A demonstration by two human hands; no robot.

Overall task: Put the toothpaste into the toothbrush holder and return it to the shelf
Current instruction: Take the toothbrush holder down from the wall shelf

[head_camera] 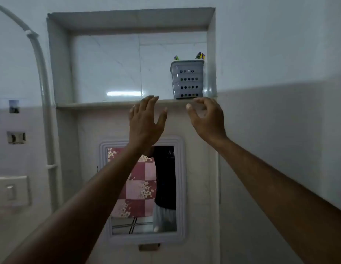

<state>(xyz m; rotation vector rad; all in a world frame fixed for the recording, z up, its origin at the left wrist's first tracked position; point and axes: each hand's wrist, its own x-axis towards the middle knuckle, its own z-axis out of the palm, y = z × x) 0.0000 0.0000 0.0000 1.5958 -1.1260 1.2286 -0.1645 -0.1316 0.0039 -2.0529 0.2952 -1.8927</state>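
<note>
A grey perforated toothbrush holder (pixel 187 79) stands upright at the right end of the recessed wall shelf (pixel 112 105). Colourful tips (pixel 199 55) poke out of its top; I cannot tell which of them is the toothpaste. My left hand (pixel 146 121) is raised just below the shelf's front edge, left of the holder, fingers spread and holding nothing. My right hand (pixel 205 117) hovers just below the holder at the shelf's edge, fingers curled but apart, holding nothing. Neither hand touches the holder.
A framed mirror (pixel 144 189) hangs on the wall below the shelf, behind my left forearm. A white pipe (pixel 44 88) runs down the wall at the left. A light switch (pixel 11 191) sits at the lower left. The niche's right wall stands close beside the holder.
</note>
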